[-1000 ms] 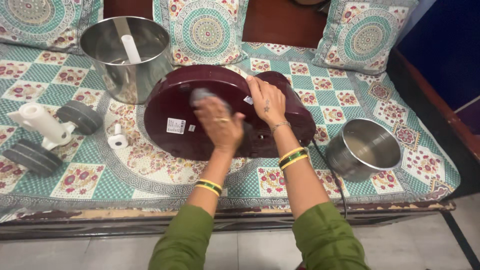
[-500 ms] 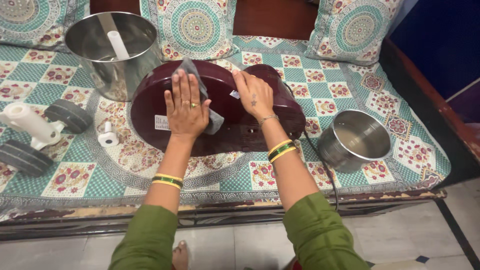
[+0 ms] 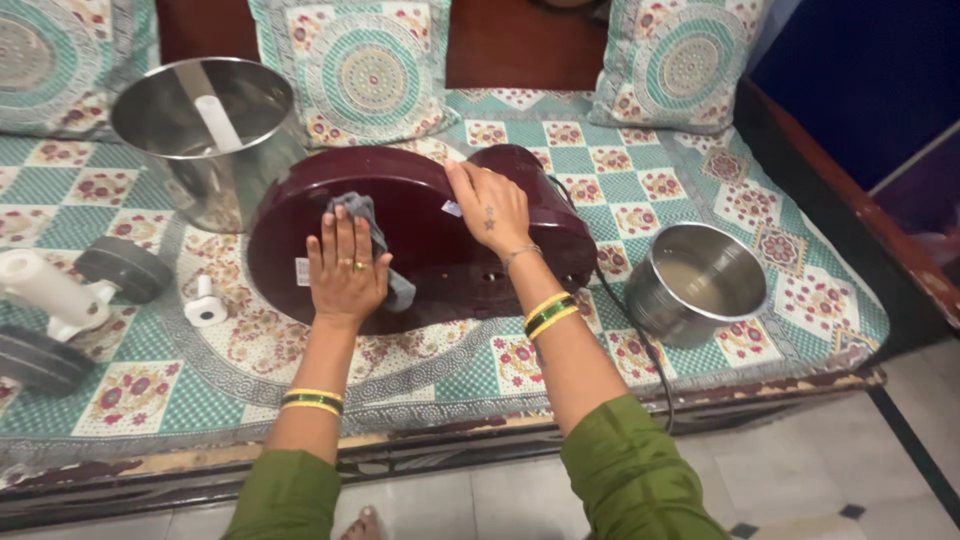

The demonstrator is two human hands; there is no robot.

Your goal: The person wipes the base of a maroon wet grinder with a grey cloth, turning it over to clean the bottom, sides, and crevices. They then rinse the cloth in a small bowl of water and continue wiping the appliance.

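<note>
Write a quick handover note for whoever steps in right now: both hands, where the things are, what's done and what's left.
Left hand: flat on a grey cloth, pressing it to the maroon base.
Right hand: open, steadying the base's top.
Base lies on the patterned bed cover; steel drum behind left, small steel pot right, roller stones far left.
Done: cloth is mid-surface.
Left: how much remains unwiped cannot be told.

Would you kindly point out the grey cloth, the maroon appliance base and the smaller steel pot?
grey cloth (image 3: 362, 212): head view, the upper fold above the left hand's fingers.
maroon appliance base (image 3: 440, 255): head view, its flat surface between both hands.
smaller steel pot (image 3: 655, 305): head view, its outer wall.
</note>
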